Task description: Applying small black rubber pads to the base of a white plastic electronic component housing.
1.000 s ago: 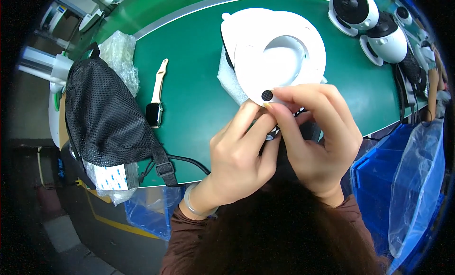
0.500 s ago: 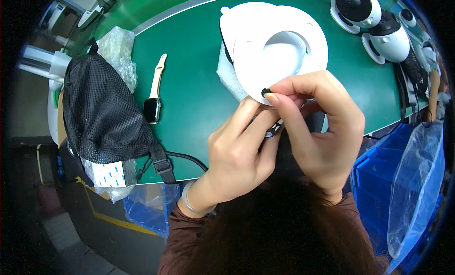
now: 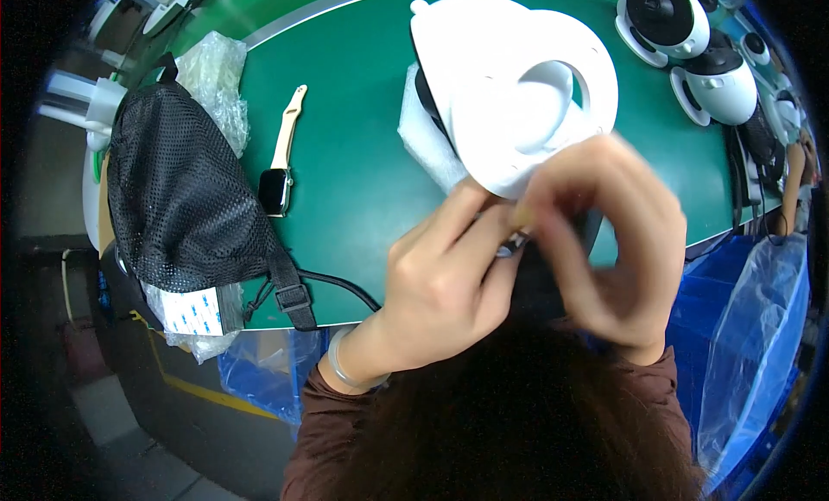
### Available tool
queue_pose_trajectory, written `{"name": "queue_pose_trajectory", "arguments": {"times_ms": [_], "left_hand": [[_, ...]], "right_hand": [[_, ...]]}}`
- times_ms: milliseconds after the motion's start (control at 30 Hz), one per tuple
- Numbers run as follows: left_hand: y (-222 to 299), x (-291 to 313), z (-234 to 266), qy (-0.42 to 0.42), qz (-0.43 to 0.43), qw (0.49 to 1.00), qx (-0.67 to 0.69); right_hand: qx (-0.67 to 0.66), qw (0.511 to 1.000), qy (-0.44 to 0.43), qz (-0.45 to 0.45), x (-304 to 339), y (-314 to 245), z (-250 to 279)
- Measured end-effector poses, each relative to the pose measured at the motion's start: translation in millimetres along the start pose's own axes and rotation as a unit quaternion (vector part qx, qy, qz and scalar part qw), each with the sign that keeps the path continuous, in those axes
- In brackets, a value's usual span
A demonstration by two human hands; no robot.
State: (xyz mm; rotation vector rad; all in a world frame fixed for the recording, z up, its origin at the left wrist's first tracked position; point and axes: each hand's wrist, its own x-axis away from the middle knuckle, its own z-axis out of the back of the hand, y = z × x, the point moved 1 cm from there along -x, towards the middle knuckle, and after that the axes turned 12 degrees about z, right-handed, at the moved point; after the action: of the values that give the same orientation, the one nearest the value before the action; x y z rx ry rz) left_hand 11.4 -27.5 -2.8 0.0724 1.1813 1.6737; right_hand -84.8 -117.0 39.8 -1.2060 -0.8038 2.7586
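A white rounded device housing (image 3: 484, 78) with a ring-shaped opening lies on the bench, tilted on a piece of white foam (image 3: 425, 130). At its near edge my left hand (image 3: 440, 281) is closed, fingers curled, with the index fingertip against the underside of the rim. A small shiny dark piece (image 3: 516, 240) shows between its fingers, too small to name. My right hand (image 3: 617, 233) is blurred by motion just right of the left fingertips, thumb and index finger brought together in a pinch. What lies between those tips is hidden.
On the left lie a black mesh bag (image 3: 186, 190), bubble wrap (image 3: 211, 87) and a smartwatch (image 3: 275, 190) with a pale strap. Finished-looking white-and-black devices (image 3: 721, 87) stand at the right. Blue bins with plastic liners (image 3: 751, 328) are below the bench edge. Another person's arm (image 3: 794, 173) shows far right.
The right hand has pulled slightly right and down from the housing's rim. The small black round piece it pinched there is no longer visible. The view has shifted a little.
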Motion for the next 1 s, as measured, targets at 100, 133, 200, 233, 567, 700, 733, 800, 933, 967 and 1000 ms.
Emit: {"name": "queue_pose_trajectory", "arguments": {"times_ms": [100,133,200,233,567,700,733,800,933,967,1000], "left_hand": [[-3,-3,2,0.013,0.014,1.000,0.005],[-1,-4,2,0.013,0.010,1.000,0.000],[1,-5,1,0.021,0.020,1.000,0.008],[-1,-4,0,0.022,0.020,1.000,0.007],[-2,-4,0,0.030,0.007,0.999,0.007],[-1,-4,1,0.026,0.016,1.000,0.001],[-1,-4,1,0.027,0.014,1.000,0.002],[0,-4,1,0.024,0.014,1.000,-0.003],[-1,-3,2,0.020,0.018,1.000,0.004],[-1,-3,2,0.020,0.018,1.000,0.002],[-1,-3,2,0.020,0.019,1.000,0.000]], "right_hand": [[-0.004,0.999,0.026,0.019,-1,2,1],[0.017,0.998,0.055,0.029,-3,4,4],[0.005,0.997,0.075,0.003,-4,8,3],[0.002,0.997,0.078,-0.008,-5,9,0],[0.015,0.998,0.045,-0.043,-7,12,-7],[0.014,0.997,0.055,-0.051,-7,11,-11],[0.015,0.997,0.056,-0.050,-7,11,-11],[0.024,0.997,0.048,-0.055,-7,10,-10],[0.009,0.997,0.048,-0.052,-9,10,-9],[-0.004,0.997,0.043,-0.060,-9,11,-8],[-0.017,0.997,0.039,-0.068,-9,11,-8]]}}
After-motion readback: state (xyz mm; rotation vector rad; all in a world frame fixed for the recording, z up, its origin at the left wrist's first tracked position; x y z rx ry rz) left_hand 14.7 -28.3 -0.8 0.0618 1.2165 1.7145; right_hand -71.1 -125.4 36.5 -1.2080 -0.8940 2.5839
